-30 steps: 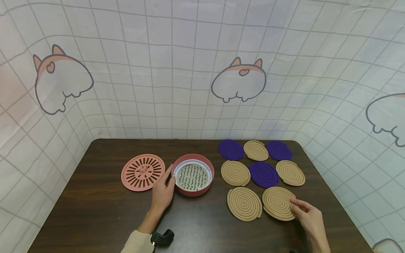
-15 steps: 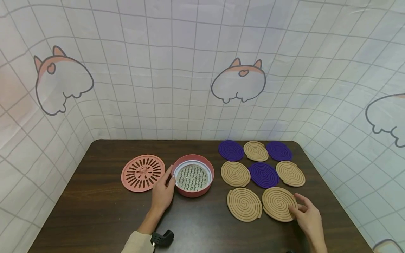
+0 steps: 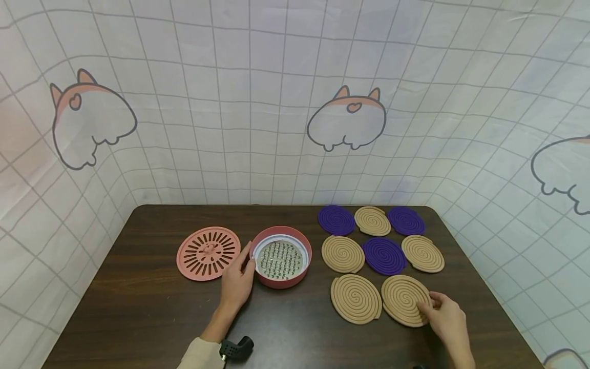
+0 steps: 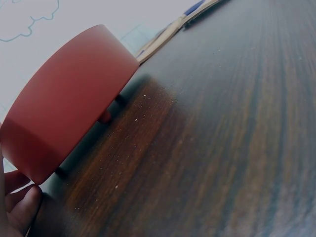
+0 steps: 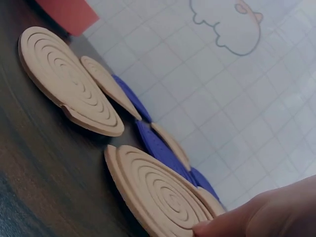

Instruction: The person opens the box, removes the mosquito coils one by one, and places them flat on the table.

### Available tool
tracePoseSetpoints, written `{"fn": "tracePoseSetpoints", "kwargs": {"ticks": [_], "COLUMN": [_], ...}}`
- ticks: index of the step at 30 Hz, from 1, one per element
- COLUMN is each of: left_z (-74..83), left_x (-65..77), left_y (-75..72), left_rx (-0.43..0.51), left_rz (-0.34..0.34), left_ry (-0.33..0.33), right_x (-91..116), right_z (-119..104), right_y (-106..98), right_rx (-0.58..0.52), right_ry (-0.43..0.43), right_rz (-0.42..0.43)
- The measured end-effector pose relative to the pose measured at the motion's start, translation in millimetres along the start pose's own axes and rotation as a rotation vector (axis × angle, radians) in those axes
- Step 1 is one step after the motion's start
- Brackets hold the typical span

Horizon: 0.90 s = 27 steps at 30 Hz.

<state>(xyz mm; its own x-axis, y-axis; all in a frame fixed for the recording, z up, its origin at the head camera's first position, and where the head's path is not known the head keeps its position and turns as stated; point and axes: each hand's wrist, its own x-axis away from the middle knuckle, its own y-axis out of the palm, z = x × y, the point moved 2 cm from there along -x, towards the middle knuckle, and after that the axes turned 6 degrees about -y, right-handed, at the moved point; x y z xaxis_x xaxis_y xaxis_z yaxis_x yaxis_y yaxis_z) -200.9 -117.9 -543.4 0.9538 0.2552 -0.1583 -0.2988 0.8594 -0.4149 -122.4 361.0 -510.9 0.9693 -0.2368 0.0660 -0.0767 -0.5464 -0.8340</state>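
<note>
A tan mosquito coil (image 3: 404,300) lies front right in the head view. My right hand (image 3: 447,323) pinches its right edge, thumb on top; the fingers underneath are mostly hidden. In the right wrist view, the thumb (image 5: 237,222) presses on that coil (image 5: 170,197). Against the left wall of a round red mosquito coil holder (image 3: 281,282) rest the fairly straight fingers of my left hand (image 3: 237,282). Inside the holder sits a white ring around a metal plate with small raised points. The left wrist view shows the holder's smooth side (image 4: 74,94) and short feet, with fingertips at its lower edge.
Left of the holder lies a pink slotted lid (image 3: 209,253). Another tan coil (image 3: 356,299) sits beside the pinched one. Behind them are more tan coils (image 3: 342,253) and purple coils (image 3: 384,255) in rows. A white grid-patterned cloth (image 3: 276,169) rises behind the dark wooden table (image 3: 295,328).
My right hand has shifted its fingers along the coil's right edge, and the coil has moved slightly toward me. The left hand and the holder stay where they were.
</note>
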Motion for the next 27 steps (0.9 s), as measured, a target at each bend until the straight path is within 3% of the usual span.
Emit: {"fn": "tracePoseSetpoints", "kwargs": {"ticks": [11,27], "left_z": [0.0,-0.2], "left_x": [0.3,0.8], "left_y": [0.1,-0.4], "left_rx": [-0.011,-0.011], "left_rz": [0.002,-0.005], "left_ry": [0.005,-0.001], "right_x": [0.3,-3.1], "right_z": [-7.8,-18.2], "right_y": [7.8,8.3], "right_rx": [0.067,0.065], "right_ry": [-0.077,-0.045], "right_rz": [0.118,0.105]}}
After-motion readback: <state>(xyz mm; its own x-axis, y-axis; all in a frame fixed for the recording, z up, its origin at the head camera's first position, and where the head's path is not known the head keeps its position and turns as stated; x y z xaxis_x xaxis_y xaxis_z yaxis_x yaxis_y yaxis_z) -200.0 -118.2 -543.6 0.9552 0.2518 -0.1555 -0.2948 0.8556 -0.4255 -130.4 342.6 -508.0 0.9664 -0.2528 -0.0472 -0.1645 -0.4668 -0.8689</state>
